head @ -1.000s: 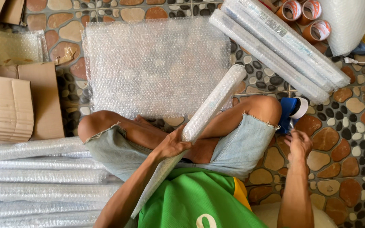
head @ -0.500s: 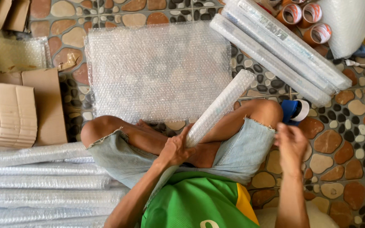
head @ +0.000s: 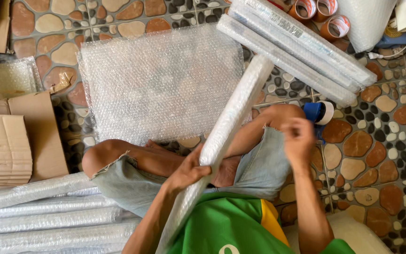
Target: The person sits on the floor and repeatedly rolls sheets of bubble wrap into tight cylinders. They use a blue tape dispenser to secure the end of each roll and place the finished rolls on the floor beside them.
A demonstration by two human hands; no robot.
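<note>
Seated person, cross-legged on a pebble-patterned floor [head: 381, 141], green shirt and cut-off denim shorts. Item one: a long bubble-wrapped roll [head: 226, 131], held aslant across the lap, its upper end pointing away over the knees, its lower end running down past the shirt. The left hand [head: 189, 171] is clamped around the roll near its middle, fingers wrapped over the near side. The right hand [head: 299, 138] is raised just beside the right knee, apart from the roll, fingers loosely curled on nothing that can be made out; whether it pinches anything small cannot be told. Item two: a flat bubble-wrap sheet [head: 160, 80] spread on the floor just ahead of the legs, the roll's upper end crossing its right edge. Item three: a bundle of wrapped rolls [head: 297, 51] lying diagonally at upper right, well apart from the hands. Item four: a blue tape dispenser [head: 318, 113] on the floor just beyond the right knee. Item five: brown tape rolls [head: 323, 14] at the top edge. Item six: folded cardboard [head: 15, 141] at left. Item seven: more wrapped rolls [head: 48, 211] stacked side by side at lower left, beside the left thigh.
</note>
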